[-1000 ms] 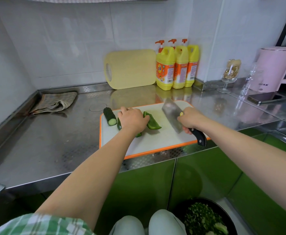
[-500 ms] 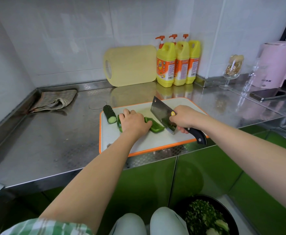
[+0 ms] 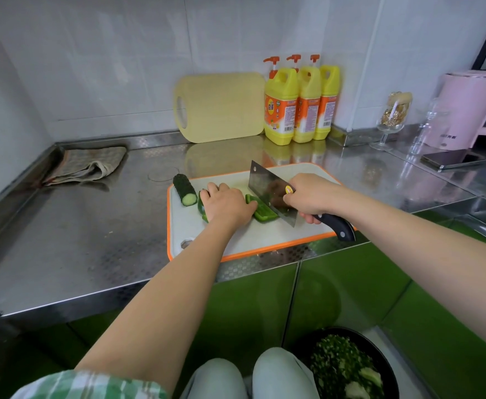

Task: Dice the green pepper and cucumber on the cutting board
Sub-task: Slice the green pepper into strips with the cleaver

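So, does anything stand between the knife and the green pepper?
Nothing visible. The knife, gripped by the right hand, sits on the green pepper, right beside the left hand holding it; the cucumber lies clear to the left.

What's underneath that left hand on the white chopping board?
Some green pepper pokes out on both sides of the left hand, the right end by the cleaver. The hand covers the middle, so one piece or several cannot be told.

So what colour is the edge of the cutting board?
Orange rim on the cutting board, head view.
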